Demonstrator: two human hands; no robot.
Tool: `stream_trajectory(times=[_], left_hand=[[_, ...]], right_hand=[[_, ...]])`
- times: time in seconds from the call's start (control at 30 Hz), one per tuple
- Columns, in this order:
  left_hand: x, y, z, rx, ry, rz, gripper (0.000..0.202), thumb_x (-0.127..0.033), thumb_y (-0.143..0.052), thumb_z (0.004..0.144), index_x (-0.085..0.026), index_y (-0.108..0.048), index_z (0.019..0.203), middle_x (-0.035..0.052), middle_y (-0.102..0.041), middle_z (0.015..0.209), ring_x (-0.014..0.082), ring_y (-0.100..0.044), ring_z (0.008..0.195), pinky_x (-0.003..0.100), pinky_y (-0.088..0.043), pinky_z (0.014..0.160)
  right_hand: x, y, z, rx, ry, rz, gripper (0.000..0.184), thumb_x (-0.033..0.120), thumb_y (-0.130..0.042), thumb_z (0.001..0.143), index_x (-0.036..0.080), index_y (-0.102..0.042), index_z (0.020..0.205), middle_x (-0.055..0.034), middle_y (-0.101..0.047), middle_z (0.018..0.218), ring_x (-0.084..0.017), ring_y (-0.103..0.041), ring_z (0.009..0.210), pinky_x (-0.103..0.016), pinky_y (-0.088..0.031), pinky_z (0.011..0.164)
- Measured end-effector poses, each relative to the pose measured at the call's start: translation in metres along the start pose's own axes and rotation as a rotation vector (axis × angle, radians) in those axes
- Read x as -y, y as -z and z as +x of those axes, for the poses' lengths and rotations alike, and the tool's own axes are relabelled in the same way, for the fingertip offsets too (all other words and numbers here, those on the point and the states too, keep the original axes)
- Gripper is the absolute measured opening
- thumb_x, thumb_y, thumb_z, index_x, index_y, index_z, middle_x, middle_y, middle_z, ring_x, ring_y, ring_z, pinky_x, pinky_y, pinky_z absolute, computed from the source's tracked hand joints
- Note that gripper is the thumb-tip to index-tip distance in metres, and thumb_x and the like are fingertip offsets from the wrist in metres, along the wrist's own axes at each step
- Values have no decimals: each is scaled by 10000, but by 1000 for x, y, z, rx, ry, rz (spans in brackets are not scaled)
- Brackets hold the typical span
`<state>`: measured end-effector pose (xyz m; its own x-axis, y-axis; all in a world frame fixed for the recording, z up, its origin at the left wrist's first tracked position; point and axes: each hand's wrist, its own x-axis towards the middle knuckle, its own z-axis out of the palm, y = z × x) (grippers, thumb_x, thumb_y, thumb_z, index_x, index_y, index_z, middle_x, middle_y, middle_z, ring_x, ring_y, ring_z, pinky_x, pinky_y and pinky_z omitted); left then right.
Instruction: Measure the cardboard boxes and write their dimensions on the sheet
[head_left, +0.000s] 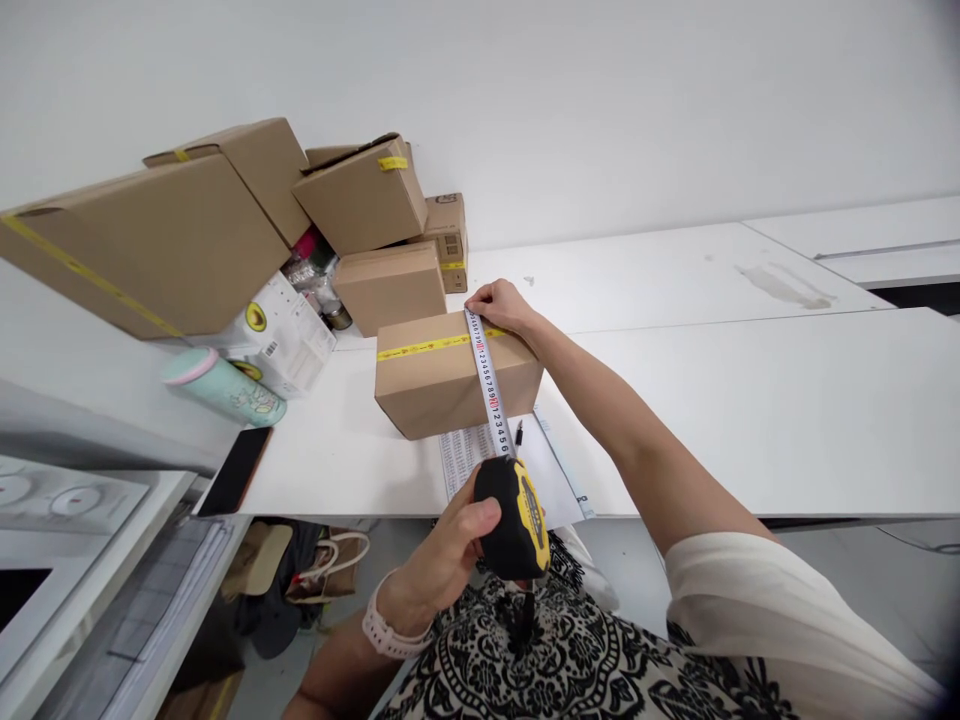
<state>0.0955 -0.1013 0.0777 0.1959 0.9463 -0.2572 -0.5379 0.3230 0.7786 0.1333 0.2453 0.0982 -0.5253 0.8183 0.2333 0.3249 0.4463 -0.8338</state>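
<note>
My left hand (450,545) grips the black and yellow case of a tape measure (514,518), low in front of the table edge. Its metal blade runs out across the top of a taped cardboard box (427,385). At the box's far edge, my right hand (501,303) pinches the end of the blade between thumb and fingers. Yellow printed tape crosses the box top. Partly under the box lie printed sheets (459,462), with a black pen (519,433) on the paper beside the blade.
Several cardboard boxes (367,195) are stacked at the back left against the wall. A mint green bottle (225,385) lies by a white carton (289,335). A dark phone (238,470) rests at the left corner of the white table (712,400). Bags and caps sit below.
</note>
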Motion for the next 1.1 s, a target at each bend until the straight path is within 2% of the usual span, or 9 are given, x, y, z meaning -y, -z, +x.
stream_trajectory(times=[0.2, 0.43, 0.57, 0.63, 0.7, 0.8, 0.9, 1.0, 1.1], left_hand=[[-1, -4, 2, -23, -28, 1, 673, -558, -734, 826, -193, -578, 1370, 146, -701, 1146, 302, -679, 1047, 409, -588, 860], [1, -6, 4, 20, -21, -4, 683, -577, -715, 828, -215, -557, 1385, 138, -699, 1056, 301, -697, 948, 367, -586, 698], [0, -6, 7, 13, -12, 7, 645, -555, -733, 820, -205, -587, 1341, 143, -695, 1095, 299, -690, 973, 400, -582, 787], [0, -2, 7, 4, -25, 21, 643, -543, -753, 806, -204, -606, 1332, 150, -689, 1155, 317, -677, 1045, 429, -570, 865], [1, 6, 3, -15, -75, 46, 695, -531, -798, 763, -227, -607, 1359, 154, -664, 1263, 349, -639, 1162, 458, -546, 948], [-6, 24, -10, -89, -238, 78, 860, -530, -878, 656, -298, -570, 1425, 135, -581, 1439, 410, -536, 1323, 511, -514, 1028], [-29, 46, -24, -234, -467, 119, 840, -547, -883, 639, -338, -591, 1399, 106, -557, 1486, 442, -463, 1396, 544, -536, 1015], [-60, 72, -23, -395, -658, 144, 713, -551, -857, 667, -309, -652, 1305, 95, -606, 1430, 433, -480, 1386, 536, -601, 923], [-83, 100, -8, -492, -656, 108, 671, -580, -836, 645, -229, -703, 1200, 121, -690, 1269, 406, -640, 1187, 504, -653, 766]], right_hand=[[1, 0, 0, -2, 38, -11, 138, 154, -663, 808, 148, -800, 805, -89, -794, 883, -232, -720, 892, -354, -561, 871], [1, 1, -1, -4, 16, 9, 130, 162, -666, 823, 142, -791, 797, -97, -777, 840, -238, -712, 844, -388, -552, 871], [2, -2, -2, 6, -5, 38, 109, 184, -681, 823, 138, -774, 789, -93, -765, 821, -236, -697, 845, -388, -548, 875], [3, 0, -1, 4, 1, 112, 141, 244, -671, 856, 140, -766, 855, -87, -767, 862, -224, -689, 861, -381, -551, 880], [2, 8, -2, -45, 42, 222, 239, 348, -645, 903, 160, -746, 1011, -81, -770, 983, -204, -684, 932, -363, -547, 910], [-8, 31, -14, -222, 76, 317, 457, 563, -565, 946, 214, -665, 1223, -89, -729, 1185, -184, -657, 1086, -347, -521, 970], [-26, 54, -42, -337, -15, 291, 623, 716, -469, 933, 213, -651, 1253, -123, -702, 1236, -219, -640, 1162, -383, -513, 981], [-44, 62, -75, -261, -191, 276, 759, 804, -448, 885, 172, -684, 1232, -175, -699, 1259, -288, -637, 1199, -431, -525, 985], [-48, 57, -96, -79, -311, 275, 841, 851, -395, 864, 179, -691, 1275, -182, -672, 1343, -344, -599, 1282, -484, -506, 1030]])
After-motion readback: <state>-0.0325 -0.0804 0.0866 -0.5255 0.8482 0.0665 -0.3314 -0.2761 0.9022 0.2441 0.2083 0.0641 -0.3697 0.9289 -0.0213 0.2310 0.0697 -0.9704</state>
